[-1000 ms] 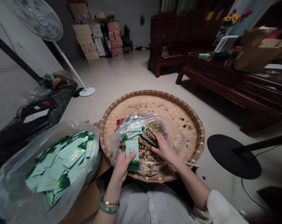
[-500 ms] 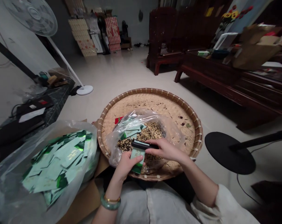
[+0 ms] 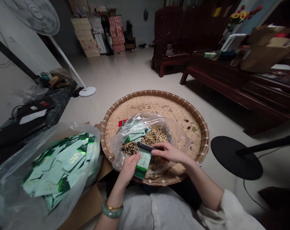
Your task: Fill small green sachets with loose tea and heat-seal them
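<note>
My left hand [image 3: 128, 166] pinches the left edge of a pale green sachet [image 3: 144, 163] with a dark green lower band, thumb on its face. My right hand [image 3: 170, 152] is closed on a slim black handheld bag sealer [image 3: 145, 146], which lies across the sachet's top edge; whether its jaws press on the sachet I cannot tell. Beneath both hands, a clear plastic bag [image 3: 116, 140] holds a loose dried mix [image 3: 155, 134] of pale and dark bits. Several more green sachets [image 3: 135, 136] lie in that bag.
The bag rests in a round woven bamboo tray [image 3: 145, 101] with scattered dried bits. At left, a large plastic bag [image 3: 5, 191] of green sachets stands in a cardboard box [image 3: 87, 204]. A fan base [image 3: 87, 91] and a black round base [image 3: 236, 158] stand on the floor.
My left thumb has shifted up and left on the sachet, uncovering more of its front. The sealer has tilted, and its far end sits slightly higher and further right.
</note>
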`<state>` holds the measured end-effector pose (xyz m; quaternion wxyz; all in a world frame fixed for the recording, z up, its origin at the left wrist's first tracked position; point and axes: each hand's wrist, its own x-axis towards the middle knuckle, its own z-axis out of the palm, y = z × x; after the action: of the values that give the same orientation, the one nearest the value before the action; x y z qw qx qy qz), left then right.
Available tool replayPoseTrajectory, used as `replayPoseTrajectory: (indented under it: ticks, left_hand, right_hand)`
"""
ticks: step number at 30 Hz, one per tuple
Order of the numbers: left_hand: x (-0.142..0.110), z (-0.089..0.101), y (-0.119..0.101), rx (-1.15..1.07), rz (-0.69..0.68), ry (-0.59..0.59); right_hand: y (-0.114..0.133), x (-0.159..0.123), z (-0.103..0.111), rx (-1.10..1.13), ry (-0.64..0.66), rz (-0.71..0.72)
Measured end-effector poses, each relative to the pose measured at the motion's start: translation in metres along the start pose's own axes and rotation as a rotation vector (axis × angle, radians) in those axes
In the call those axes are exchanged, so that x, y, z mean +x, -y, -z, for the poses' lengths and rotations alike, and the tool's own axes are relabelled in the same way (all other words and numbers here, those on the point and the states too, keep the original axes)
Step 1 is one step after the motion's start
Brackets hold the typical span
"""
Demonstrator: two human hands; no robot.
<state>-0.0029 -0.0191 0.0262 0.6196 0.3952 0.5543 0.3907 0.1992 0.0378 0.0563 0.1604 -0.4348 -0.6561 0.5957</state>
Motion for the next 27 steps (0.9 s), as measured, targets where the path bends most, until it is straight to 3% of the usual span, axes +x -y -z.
replayPoseTrajectory:
  ticks: [5,14,21,27]
  left_hand:
    - [0.001,0.004,0.002,0.020,-0.020,-0.018]
    - [0.002,-0.001,0.001,0.093,-0.034,-0.011]
    - [0.001,0.001,0.001,0.072,-0.034,-0.007]
    - [0.001,0.000,0.002,0.078,-0.037,-0.004]
  right_hand:
    - [-0.002,-0.002,0.008,0.176,-0.013,-0.085]
    - [0.004,0.000,-0.008,-0.313,-0.187,0.176]
    - [-0.008,0.004,-0.005,0.120,-0.041,-0.053]
    - [-0.006,0.001,0.001,0.093,-0.060,-0.039]
